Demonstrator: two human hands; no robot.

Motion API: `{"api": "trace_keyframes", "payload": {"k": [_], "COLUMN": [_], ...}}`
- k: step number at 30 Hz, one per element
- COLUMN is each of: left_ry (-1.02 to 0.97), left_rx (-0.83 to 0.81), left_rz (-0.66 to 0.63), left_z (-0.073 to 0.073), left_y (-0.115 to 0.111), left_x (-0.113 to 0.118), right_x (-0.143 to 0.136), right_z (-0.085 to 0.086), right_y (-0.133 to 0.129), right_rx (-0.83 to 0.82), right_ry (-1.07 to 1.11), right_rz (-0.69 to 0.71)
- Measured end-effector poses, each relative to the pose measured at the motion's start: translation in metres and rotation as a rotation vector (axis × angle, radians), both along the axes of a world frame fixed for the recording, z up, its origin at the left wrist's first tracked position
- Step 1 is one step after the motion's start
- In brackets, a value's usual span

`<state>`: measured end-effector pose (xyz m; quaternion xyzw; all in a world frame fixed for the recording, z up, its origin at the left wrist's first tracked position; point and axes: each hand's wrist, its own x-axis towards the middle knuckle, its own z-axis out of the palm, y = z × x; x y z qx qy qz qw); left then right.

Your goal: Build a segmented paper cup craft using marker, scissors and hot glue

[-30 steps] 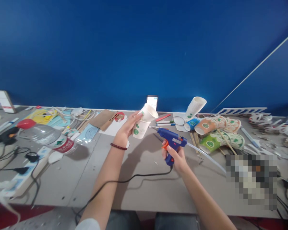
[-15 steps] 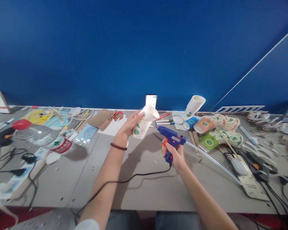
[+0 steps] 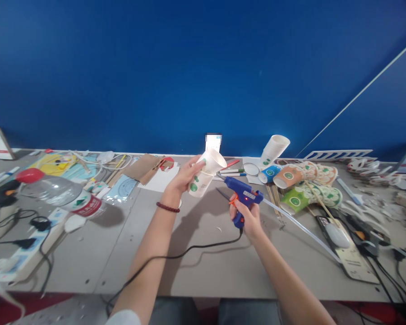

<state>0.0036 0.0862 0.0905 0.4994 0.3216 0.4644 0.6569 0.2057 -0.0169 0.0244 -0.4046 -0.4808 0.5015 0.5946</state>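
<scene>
Two white paper cups (image 3: 200, 184) with green dots, end to end or one partly in the other, are gripped in my left hand (image 3: 186, 174) above the table; the upper one's mouth tilts up and to the right. My right hand (image 3: 248, 216) is wrapped round a blue hot glue gun (image 3: 242, 193) with an orange trigger and a small red light. Its nozzle points up and left, close to the cups. A long clear glue stick (image 3: 299, 228) sticks out of its back, and a black cord (image 3: 189, 249) runs from its handle across my left forearm.
A stack of white cups (image 3: 274, 149) stands at the back right, with coloured paper cups (image 3: 296, 198) lying before it. Markers (image 3: 232, 172) lie behind the glue gun. Leftward are a plastic bottle (image 3: 66, 194), a power strip (image 3: 37, 243) and brown cardboard (image 3: 142, 168). A phone (image 3: 213, 141) leans at the wall.
The cups and my left hand have shifted very slightly right. The glue gun in my right hand has also moved a touch to the right.
</scene>
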Motion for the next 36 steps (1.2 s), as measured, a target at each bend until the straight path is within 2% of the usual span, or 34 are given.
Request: {"api": "trace_keyframes", "payload": {"k": [8, 22, 36], "left_ry": [0.044, 0.049, 0.143], "left_rx": [0.024, 0.026, 0.055], "left_rz": [0.025, -0.016, -0.068], "left_z": [0.001, -0.001, -0.003], "left_y": [-0.002, 0.0, 0.003], "left_x": [0.0, -0.002, -0.016], "right_x": [0.001, 0.003, 0.003], "right_z": [0.0, -0.002, 0.001], "right_y": [0.0, 0.002, 0.001], "right_rx": [0.017, 0.014, -0.028], "right_ry": [0.011, 0.018, -0.006], "right_rz": [0.036, 0.059, 0.122]}}
